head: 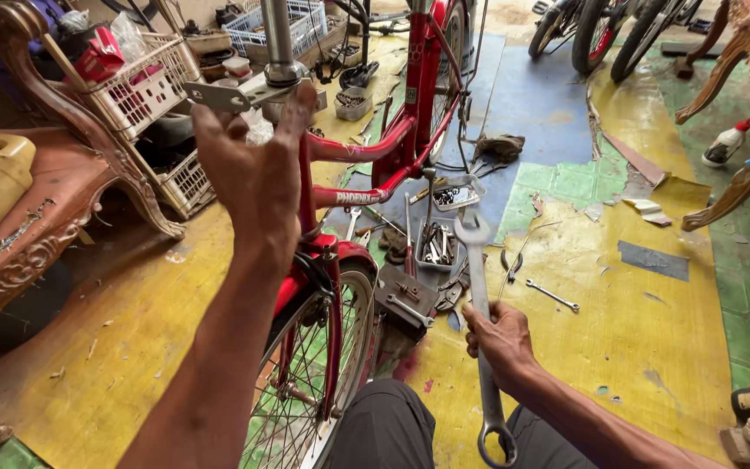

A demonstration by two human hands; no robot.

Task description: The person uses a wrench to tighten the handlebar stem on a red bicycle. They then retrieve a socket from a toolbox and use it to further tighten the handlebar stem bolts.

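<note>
I look down at my two bare hands over a red bicycle frame (366,152) standing on a floor (132,330) of worn yellow, blue and green sheeting.

My left hand (258,169) is raised in front of me, fingers curled upward and touching the flat grey metal bracket (227,95) at the foot of a shiny steel post (278,39). I cannot tell whether the fingers actually close around the bracket or only press against it.

My right hand (501,339) is lower, beside my knee, clamped around the middle of a long wrench (482,330). The wrench is flat, bare grey steel with a ring at each end, one pointing away from me, one near my leg. I judge it heavy, rigid and rather smooth, possibly greasy, so a firm fist at mid-shaft suits carrying, and a grip nearer one end would give more leverage.

The frame tubes are glossy painted metal, stiff and hard. Below my left forearm sits a spoked wheel (310,382) under a red mudguard; the thin spokes look easy to bend.

On the floor just past the wheel lie a dark block-shaped toolbox (405,300), a small tray of loose tools (436,243) and a small spanner (553,295). To the left are white plastic baskets (145,87) and a carved wooden chair frame (36,200). More bicycle wheels (601,30) stand at the far end.
</note>
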